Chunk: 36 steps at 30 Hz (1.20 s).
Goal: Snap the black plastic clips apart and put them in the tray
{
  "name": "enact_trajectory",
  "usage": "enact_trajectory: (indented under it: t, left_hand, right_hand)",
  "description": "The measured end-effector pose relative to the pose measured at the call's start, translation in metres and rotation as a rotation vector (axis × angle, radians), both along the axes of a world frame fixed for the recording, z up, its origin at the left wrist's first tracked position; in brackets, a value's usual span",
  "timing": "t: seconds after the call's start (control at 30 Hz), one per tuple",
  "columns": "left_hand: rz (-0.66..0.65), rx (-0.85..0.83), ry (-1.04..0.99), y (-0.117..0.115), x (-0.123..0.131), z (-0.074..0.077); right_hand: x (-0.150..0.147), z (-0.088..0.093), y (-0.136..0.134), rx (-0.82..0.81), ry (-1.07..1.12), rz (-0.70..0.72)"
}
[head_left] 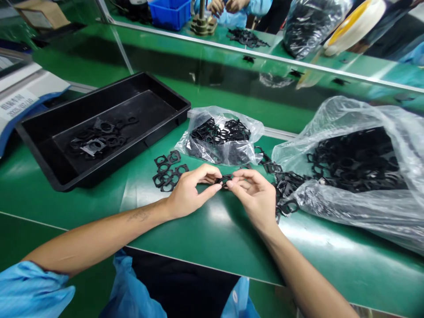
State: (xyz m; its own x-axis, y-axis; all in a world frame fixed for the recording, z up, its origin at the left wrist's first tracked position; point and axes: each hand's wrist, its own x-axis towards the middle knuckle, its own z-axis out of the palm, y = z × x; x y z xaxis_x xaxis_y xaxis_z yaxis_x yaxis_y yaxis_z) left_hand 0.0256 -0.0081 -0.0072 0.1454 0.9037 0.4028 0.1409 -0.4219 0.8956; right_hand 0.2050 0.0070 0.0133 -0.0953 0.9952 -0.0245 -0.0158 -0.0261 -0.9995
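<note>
On the green table [185,238], a large clear bag [347,207] lies right and a black tray [142,110] left; between them the left hand [188,191] and right hand [260,201], thumbs against curled fingers, pinch one small black part [224,179].

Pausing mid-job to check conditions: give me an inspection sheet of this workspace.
Surface: green tabletop, glossy.
Job's things: small black part in hand; loose black frames on the tabletop, beside the left hand.
Clutter: black tray holding parts; small clear bag and large clear bag, both containing black parts.
Hands: left and right hand both pinch the small black part.
Cables: nothing seen.
Surroundings: blue bin and co-worker's hands beyond the partition.
</note>
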Motion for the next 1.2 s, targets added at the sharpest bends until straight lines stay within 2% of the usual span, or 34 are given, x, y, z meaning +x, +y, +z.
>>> enact_trajectory:
  t: [0.17, 0.5, 0.97, 1.2]
  left_hand:
    - [0.004, 0.001, -0.006, 0.0001, -0.0009, -0.0002]
    - [-0.008, -0.066, -0.035, 0.0004, -0.0007, -0.0024]
    - [0.091, 0.094, 0.091, 0.0033, -0.0049, 0.0018]
    - [0.107, 0.099, 0.048, 0.0043, -0.0047, 0.0066]
  right_hand:
    - [0.0014, 0.0001, 0.0006, 0.059, -0.089, 0.004]
    - [0.0010, 0.0011, -0.0021, 0.176, -0.122, 0.014]
    - [0.0005, 0.0044, -0.0063, 0.285, -0.213, 0.014]
    - [-0.0003, 0.0060, -0.0068, 0.310, -0.213, 0.024]
